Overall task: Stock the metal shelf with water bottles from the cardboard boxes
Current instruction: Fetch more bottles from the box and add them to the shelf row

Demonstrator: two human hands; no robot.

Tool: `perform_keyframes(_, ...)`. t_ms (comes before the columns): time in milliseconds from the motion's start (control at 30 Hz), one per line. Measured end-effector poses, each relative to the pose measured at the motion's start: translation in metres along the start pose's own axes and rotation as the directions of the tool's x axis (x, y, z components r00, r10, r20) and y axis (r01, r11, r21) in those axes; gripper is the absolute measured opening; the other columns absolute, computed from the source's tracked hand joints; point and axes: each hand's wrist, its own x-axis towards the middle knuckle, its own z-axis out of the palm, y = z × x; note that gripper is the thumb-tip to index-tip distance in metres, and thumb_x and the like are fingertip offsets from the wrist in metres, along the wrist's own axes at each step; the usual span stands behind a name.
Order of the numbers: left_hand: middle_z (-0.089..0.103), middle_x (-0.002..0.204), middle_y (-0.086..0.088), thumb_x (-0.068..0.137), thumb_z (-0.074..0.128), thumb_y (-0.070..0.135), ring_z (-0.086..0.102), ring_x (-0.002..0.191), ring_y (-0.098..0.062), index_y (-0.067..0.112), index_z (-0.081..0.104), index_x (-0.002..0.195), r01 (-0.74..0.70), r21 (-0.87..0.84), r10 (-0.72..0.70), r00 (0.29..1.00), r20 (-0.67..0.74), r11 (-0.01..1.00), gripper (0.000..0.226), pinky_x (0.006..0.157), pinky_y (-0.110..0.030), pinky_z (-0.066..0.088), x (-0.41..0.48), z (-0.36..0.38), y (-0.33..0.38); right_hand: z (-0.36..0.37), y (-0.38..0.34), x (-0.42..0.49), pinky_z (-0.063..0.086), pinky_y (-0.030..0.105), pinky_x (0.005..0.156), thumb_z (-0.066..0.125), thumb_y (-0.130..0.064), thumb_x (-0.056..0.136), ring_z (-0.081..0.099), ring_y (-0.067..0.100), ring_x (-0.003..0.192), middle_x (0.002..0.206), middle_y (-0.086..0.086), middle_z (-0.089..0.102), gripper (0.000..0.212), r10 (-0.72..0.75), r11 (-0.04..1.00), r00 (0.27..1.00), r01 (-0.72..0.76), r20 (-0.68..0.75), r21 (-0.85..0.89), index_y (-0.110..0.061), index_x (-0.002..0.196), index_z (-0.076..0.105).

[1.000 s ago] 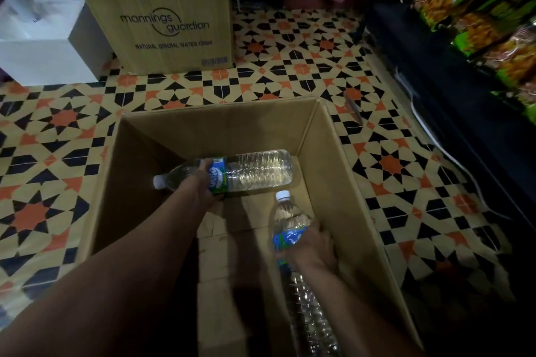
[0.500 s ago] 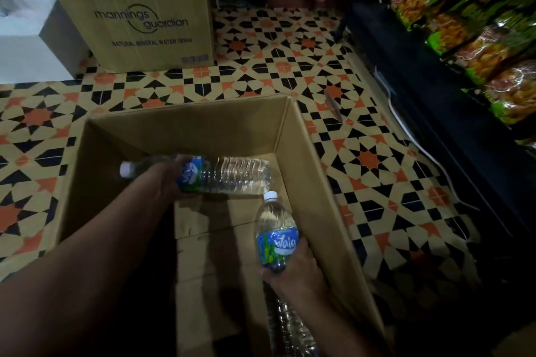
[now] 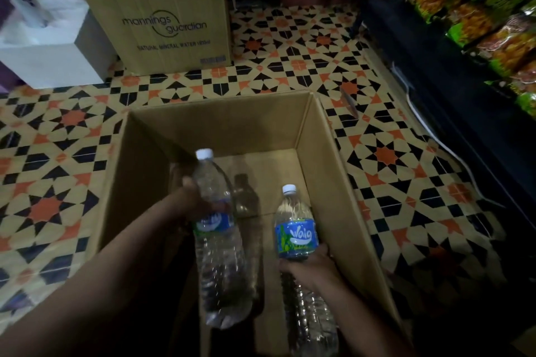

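Note:
An open cardboard box [image 3: 342, 182] sits on the tiled floor in front of me. My left hand [image 3: 188, 206] grips a clear water bottle [image 3: 217, 255] with a blue label and white cap, held upright over the box. My right hand [image 3: 310, 268] grips a second water bottle [image 3: 294, 229] around its middle, below the blue "Waig" label, cap pointing away from me. The dark shelf [image 3: 452, 90] runs along the right side.
A taller closed cardboard box [image 3: 162, 17] printed "mannings guardian" stands at the back. A white box [image 3: 52, 55] with white bags sits at the far left. Green and orange snack packets [image 3: 493, 23] fill the upper right. A white cable [image 3: 429, 130] lies along the shelf base.
My left hand has turned its bottle from lying sideways to upright, cap now pointing away. My right hand has raised its bottle a little. The view has shifted slightly left.

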Motion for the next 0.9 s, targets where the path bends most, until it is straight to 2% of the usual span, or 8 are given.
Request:
perform_keyframes(100, 0.059, 0.117, -0.003, 0.077, 0.076, 0.046, 0.058, 0.094, -0.013, 0.021, 0.054, 0.123, -0.134, 0.126, 0.114, 0.981, 0.156, 0.983, 0.057, 0.066, -0.01, 0.044, -0.011, 0.036, -0.005, 0.002, 0.0, -0.001, 0.044, 0.03, 0.099, 0.084, -0.051, 0.064, 0.052, 0.028, 0.126, 0.14, 0.01, 0.049, 0.102, 0.0, 1.0, 1.0, 0.0, -0.017, -0.013, -0.009, 0.137, 0.027)
perform_keyframes(133, 0.063, 0.112, 0.001, 0.072, 0.079, 0.05, 0.061, 0.091, -0.012, 0.028, 0.059, 0.115, -0.165, 0.099, 0.146, 0.974, 0.174, 0.981, 0.053, 0.065, -0.012, 0.045, -0.015, 0.049, -0.009, 0.003, 0.001, 0.0, 0.044, 0.03, 0.099, 0.084, -0.052, 0.063, 0.053, 0.028, 0.125, 0.139, 0.01, 0.051, 0.101, -0.001, 1.0, 1.0, 0.001, -0.026, -0.011, -0.01, 0.135, 0.029)
perform_keyframes(233, 0.069, 0.102, 0.004, 0.05, 0.078, 0.072, 0.068, 0.092, -0.012, 0.039, 0.065, 0.093, -0.21, -0.004, 0.21, 0.975, 0.071, 0.978, 0.056, 0.082, -0.029, 0.055, -0.013, 0.082, -0.033, 0.008, 0.005, 0.003, 0.046, 0.03, 0.096, 0.085, -0.052, 0.058, 0.057, 0.027, 0.119, 0.132, 0.009, 0.056, 0.096, -0.007, 1.0, 0.998, 0.007, -0.06, 0.001, -0.013, 0.128, 0.034)
perform_keyframes(300, 0.068, 0.106, 0.002, 0.06, 0.078, 0.066, 0.066, 0.095, -0.014, 0.029, 0.061, 0.105, -0.136, -0.06, 0.135, 0.991, -0.011, 0.989, 0.061, 0.086, -0.034, 0.055, -0.007, 0.095, -0.046, 0.013, 0.006, 0.004, 0.047, 0.033, 0.095, 0.086, -0.052, 0.055, 0.058, 0.028, 0.115, 0.128, 0.008, 0.057, 0.095, -0.008, 1.0, 0.996, 0.008, -0.094, -0.001, -0.015, 0.126, 0.035)
perform_keyframes(433, 0.049, 0.13, -0.014, 0.06, 0.081, 0.062, 0.048, 0.123, -0.033, 0.008, 0.034, 0.139, -0.056, -0.149, 0.021, 0.974, -0.226, 0.987, 0.106, 0.107, -0.043, 0.037, -0.033, 0.135, -0.048, 0.022, 0.004, -0.002, 0.047, 0.03, 0.088, 0.09, -0.052, 0.052, 0.057, 0.028, 0.117, 0.129, 0.007, 0.055, 0.102, -0.028, 0.999, 0.989, 0.03, -0.148, 0.012, -0.014, 0.129, 0.036)
perform_keyframes(533, 0.061, 0.112, -0.011, 0.018, 0.079, 0.076, 0.062, 0.105, -0.03, 0.01, 0.048, 0.121, 0.005, -0.372, -0.117, 0.954, -0.277, 0.928, 0.127, 0.09, -0.044, 0.053, -0.05, 0.163, -0.06, 0.026, 0.002, -0.005, 0.049, 0.03, 0.088, 0.094, -0.046, 0.047, 0.059, 0.028, 0.117, 0.128, 0.01, 0.058, 0.102, -0.034, 0.999, 0.979, 0.038, -0.203, 0.016, -0.01, 0.128, 0.041)
perform_keyframes(600, 0.067, 0.1, -0.004, 0.008, 0.072, 0.085, 0.068, 0.093, -0.024, 0.015, 0.057, 0.109, 0.034, -0.39, -0.158, 0.943, -0.292, 0.92, 0.123, 0.079, -0.04, 0.058, -0.047, 0.17, -0.066, 0.025, 0.0, -0.003, 0.05, 0.03, 0.085, 0.094, -0.043, 0.048, 0.061, 0.029, 0.114, 0.125, 0.011, 0.06, 0.098, -0.001, 1.0, 0.978, 0.005, -0.206, 0.021, -0.009, 0.126, 0.044)
perform_keyframes(900, 0.07, 0.087, -0.004, 0.032, 0.085, 0.063, 0.067, 0.083, -0.021, 0.007, 0.069, 0.096, 0.1, -0.417, -0.226, 0.938, -0.263, 0.903, 0.087, 0.064, -0.024, 0.048, -0.055, 0.142, -0.054, 0.009, 0.004, -0.012, 0.052, 0.026, 0.084, 0.094, -0.048, 0.047, 0.065, 0.026, 0.11, 0.122, 0.009, 0.065, 0.091, -0.007, 0.998, 0.982, 0.018, -0.191, 0.059, -0.012, 0.121, 0.055)
